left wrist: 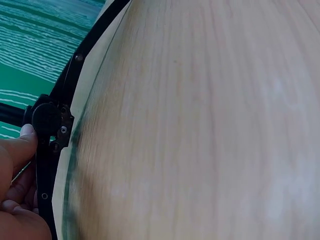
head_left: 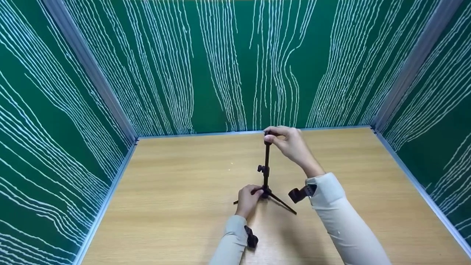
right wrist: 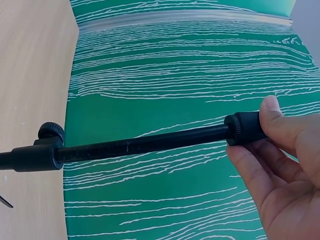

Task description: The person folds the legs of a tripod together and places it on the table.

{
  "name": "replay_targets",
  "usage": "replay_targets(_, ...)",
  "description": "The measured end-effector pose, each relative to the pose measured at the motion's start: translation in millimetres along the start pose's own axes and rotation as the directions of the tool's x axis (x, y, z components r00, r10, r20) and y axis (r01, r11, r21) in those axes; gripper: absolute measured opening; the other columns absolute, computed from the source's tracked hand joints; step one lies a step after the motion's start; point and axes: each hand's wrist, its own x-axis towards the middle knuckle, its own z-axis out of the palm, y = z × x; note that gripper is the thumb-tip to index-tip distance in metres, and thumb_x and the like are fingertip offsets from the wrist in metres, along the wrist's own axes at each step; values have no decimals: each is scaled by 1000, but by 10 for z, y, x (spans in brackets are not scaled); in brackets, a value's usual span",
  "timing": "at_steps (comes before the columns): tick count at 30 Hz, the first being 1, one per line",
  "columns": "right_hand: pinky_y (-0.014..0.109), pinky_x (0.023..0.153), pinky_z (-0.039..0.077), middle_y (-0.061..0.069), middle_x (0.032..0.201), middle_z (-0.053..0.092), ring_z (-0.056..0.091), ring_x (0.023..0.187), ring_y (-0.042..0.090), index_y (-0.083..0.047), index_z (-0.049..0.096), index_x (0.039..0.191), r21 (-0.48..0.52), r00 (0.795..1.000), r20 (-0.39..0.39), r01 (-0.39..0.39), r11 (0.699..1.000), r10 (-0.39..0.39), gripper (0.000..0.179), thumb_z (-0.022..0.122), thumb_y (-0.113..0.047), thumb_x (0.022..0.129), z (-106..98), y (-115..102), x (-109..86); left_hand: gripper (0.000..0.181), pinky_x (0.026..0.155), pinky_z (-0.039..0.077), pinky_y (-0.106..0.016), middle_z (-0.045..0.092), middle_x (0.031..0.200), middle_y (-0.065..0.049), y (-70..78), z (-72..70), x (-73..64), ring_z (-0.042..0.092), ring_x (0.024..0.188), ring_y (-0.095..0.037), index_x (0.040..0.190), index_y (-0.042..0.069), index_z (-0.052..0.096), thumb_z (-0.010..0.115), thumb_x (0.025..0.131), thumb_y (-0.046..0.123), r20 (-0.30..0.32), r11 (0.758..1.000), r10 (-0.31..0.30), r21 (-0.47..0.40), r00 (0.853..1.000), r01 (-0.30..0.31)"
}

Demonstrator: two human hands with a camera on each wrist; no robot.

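Note:
A black tripod stand (head_left: 266,158) stands upright on the wooden table, its legs spread out. My right hand (head_left: 290,141) pinches the black fitting at the top of its pole. In the right wrist view the thumb and fingers of that hand (right wrist: 290,170) lie around this ribbed fitting (right wrist: 245,127), and a side knob (right wrist: 51,131) sits lower on the pole. Down at the base, my left hand (head_left: 249,198) grips a leg near the hub. The left wrist view shows the thumb against the hub (left wrist: 47,120), with the other fingers behind the leg (left wrist: 45,185).
The light wooden table (head_left: 176,176) is bounded by green panels (head_left: 250,66) with wavy white lines at the back and both sides. Grey metal posts (head_left: 92,70) mark the corners. A black wrist device (head_left: 301,193) is strapped at the right sleeve.

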Motion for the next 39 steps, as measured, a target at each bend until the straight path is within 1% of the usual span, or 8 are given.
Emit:
replay_targets(6,36,89,55,12,91,72,68,93,23,-2,72,102,-2,1000,22,13,1000,-13,16,66,-8,89,-9,6,9,12,81,54,-28,73,92,-8,6,-7,-5,67,89,-20,93,3,75,71,84,11,-23,1000,22,22,999,-22)
replay_targets(12,39,88,56,14,94,73,69,92,25,-1,72,102,-11,999,44,8,1000,-7,16,67,-7,88,10,32,11,12,84,54,-29,73,93,-8,20,-10,-1,67,91,-20,93,4,75,71,84,12,-20,1000,0,19,1000,0)
replay_targets(18,39,87,56,14,94,74,69,92,27,-1,73,97,-15,1000,11,11,1000,-11,13,69,-6,86,55,82,-30,14,86,54,-30,73,94,-8,13,-6,-2,67,91,-21,95,3,74,71,84,11,-4,1000,-1,11,1000,1)
replay_targets(23,39,86,57,13,96,74,70,92,26,-1,73,100,-18,1000,13,8,1000,-8,16,69,-7,87,57,87,-32,13,85,54,-30,73,93,-7,8,-6,0,67,90,-20,95,3,74,71,84,11,-6,1000,2,16,1000,-2)
replay_targets(28,41,84,57,14,96,74,70,91,27,-1,73,101,-12,1000,-1,-3,1000,3,17,70,-7,86,61,89,-42,14,86,54,-30,73,93,-7,15,-6,2,67,90,-19,96,3,74,71,84,11,3,1000,-12,7,1000,12)
replay_targets(31,37,81,57,14,97,73,70,89,26,-1,73,101,-8,1000,-5,-17,1000,17,17,70,-7,85,63,85,-51,14,86,54,-30,73,93,-7,22,-9,1,67,91,-20,96,3,74,71,84,11,4,1000,-14,7,1000,14)
replay_targets(36,23,72,56,13,98,73,71,84,23,-2,73,102,-18,999,-9,-51,999,51,19,71,-9,85,72,90,-70,14,88,53,-30,73,96,-7,19,-7,-2,67,96,-22,96,3,75,70,86,11,-4,999,-3,31,1000,4)
replay_targets(39,22,72,57,14,99,73,71,84,23,-1,73,103,-26,999,-8,-50,998,50,20,71,-10,86,77,104,-76,13,87,53,-30,73,95,-7,17,-7,-4,67,95,-22,95,3,75,70,85,11,-8,999,3,35,1000,-2)
